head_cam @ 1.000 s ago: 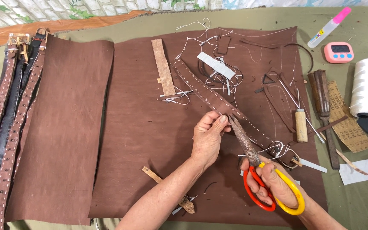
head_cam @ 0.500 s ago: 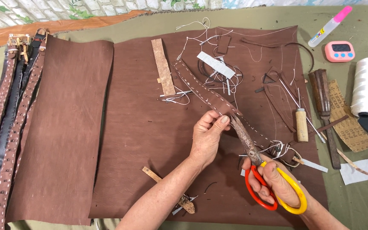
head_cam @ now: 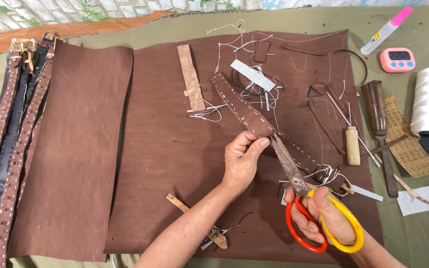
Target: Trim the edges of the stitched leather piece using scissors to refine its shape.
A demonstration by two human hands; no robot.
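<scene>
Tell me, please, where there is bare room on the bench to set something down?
The brown leather sheet is bare between the belts and the left hand. It is crowded beyond the stitched strap: thread, scraps, awl and spool.

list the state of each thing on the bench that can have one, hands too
left hand: pinching the stitched leather strap
right hand: fingers through the scissors' handles
scissors: blades nearly shut, tips at the strap by the left thumb
stitched leather strap: lying flat, near part pinched
leather sheet: spread flat
thread spool: upright
glue bottle: lying down, pink cap on
awl: lying flat
</scene>
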